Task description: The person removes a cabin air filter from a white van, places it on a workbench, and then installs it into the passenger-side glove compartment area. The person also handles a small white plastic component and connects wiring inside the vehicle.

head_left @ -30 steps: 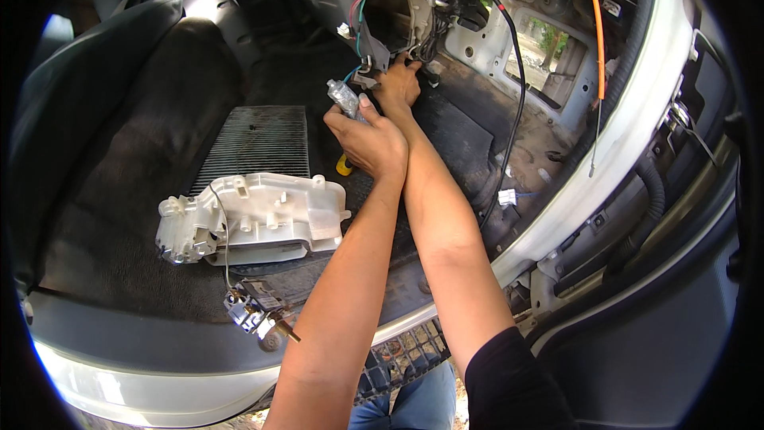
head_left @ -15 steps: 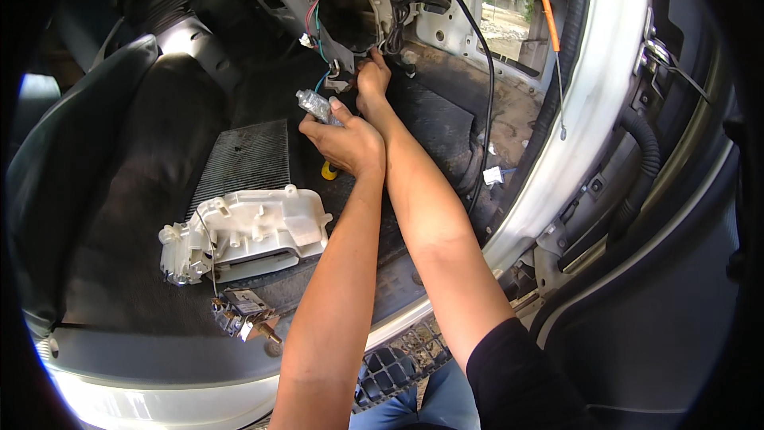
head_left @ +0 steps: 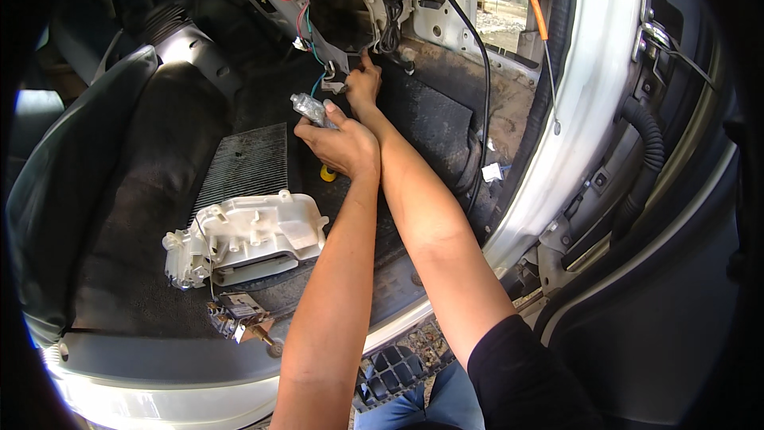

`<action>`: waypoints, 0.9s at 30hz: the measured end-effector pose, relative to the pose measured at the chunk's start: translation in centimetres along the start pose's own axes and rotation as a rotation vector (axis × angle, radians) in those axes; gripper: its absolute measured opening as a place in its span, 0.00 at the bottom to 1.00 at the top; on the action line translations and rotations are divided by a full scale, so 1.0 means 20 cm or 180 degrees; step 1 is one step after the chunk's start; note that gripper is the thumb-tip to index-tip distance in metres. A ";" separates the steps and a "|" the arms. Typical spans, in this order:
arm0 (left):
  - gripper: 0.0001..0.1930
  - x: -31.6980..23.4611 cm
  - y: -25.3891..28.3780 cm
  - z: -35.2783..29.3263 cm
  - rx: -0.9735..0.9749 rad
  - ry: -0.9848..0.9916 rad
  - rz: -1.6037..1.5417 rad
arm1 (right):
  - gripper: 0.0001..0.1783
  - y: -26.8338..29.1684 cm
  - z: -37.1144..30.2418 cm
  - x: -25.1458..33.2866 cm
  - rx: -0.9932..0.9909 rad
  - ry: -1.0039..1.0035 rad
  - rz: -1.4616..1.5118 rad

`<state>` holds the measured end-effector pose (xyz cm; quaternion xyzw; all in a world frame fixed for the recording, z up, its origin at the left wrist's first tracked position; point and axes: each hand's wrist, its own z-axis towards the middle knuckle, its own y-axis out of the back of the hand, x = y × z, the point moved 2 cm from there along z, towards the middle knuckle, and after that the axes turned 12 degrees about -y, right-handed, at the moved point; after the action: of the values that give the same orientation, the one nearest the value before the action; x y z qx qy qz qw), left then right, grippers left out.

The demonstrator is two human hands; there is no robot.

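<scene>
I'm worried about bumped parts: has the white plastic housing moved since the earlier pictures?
No: the white plastic housing keeps its place between the pleated filter and grey door sill; only the view has shifted.

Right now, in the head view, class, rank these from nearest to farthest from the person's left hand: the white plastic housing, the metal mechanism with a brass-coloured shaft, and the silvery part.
1. Silvery part: held in the left hand.
2. White plastic housing: below and left of the hand.
3. Metal mechanism: lower left, below the housing.
</scene>
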<state>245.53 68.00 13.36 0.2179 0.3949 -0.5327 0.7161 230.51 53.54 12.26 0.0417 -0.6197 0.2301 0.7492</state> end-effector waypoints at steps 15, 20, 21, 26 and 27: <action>0.23 0.00 0.00 0.00 0.0003 -0.0091 0.0042 | 0.60 -0.06 -0.01 -0.11 0.0589 0.1022 -0.0244; 0.23 -0.01 0.00 -0.01 0.0026 -0.0059 0.0011 | 0.29 -0.08 0.03 -0.13 0.0524 0.2245 -0.1635; 0.23 -0.01 0.00 -0.01 0.0043 -0.0019 -0.0008 | 0.26 -0.09 0.04 -0.13 0.0510 0.2262 -0.1685; 0.22 -0.02 0.01 -0.01 0.0023 -0.0086 -0.0025 | 0.38 -0.13 0.06 -0.08 0.0547 0.1558 -0.1470; 0.22 -0.02 0.01 -0.01 0.0033 -0.0065 -0.0036 | 0.45 -0.12 0.05 -0.06 0.0426 0.1616 -0.1187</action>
<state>245.52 68.42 13.46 0.2139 0.3860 -0.5409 0.7160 230.47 50.80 11.92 0.1450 -0.3783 0.1321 0.9047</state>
